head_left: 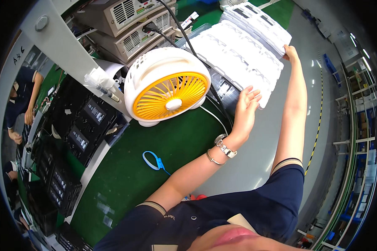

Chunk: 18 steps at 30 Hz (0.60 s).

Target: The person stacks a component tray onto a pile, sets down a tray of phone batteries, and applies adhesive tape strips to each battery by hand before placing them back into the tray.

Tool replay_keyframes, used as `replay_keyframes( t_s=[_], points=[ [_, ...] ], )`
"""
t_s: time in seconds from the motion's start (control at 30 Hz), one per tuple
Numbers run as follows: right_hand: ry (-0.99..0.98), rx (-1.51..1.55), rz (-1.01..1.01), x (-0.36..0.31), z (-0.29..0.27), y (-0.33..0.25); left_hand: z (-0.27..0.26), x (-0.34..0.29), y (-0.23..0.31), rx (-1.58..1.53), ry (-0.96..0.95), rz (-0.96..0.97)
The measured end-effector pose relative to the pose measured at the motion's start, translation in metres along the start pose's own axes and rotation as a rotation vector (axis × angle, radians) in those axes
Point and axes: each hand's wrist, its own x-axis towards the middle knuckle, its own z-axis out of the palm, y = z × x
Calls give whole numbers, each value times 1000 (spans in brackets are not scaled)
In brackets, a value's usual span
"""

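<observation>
My left hand (246, 112) is raised beside the near edge of a white moulded plastic tray (234, 50). Its fingers are spread and slightly bent, with nothing held in them; whether the fingertips touch the tray I cannot tell. Farther off, my right hand (290, 53) reaches out with its fingers closed on the right edge of a stack of white trays (259, 25). This stack lies just beyond the nearer tray. Under the nearer tray, a dark surface with printed panels (226, 88) shows in part.
A white desk fan (167, 83) with a yellow grille stands left of the trays. Behind it are stacked grey electrical units (134, 33) with black cables. A blue strap (154, 161) lies on the green mat (125, 180). Black trays (88, 121) and another person (23, 96) are at left.
</observation>
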Motion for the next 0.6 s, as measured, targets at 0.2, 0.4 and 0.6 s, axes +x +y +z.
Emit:
replay_keyframes(
  t_s=[0.2, 0.4, 0.6],
  points=[
    [55, -14, 11, -15, 18, -1, -6, 0, -1, 28, 20, 21],
    [135, -284, 32, -6, 13, -12, 1, 0, -5, 47, 12, 53],
    [68, -253, 16, -6, -2, -8, 1, 0, -2, -1, 6, 5]
  ],
)
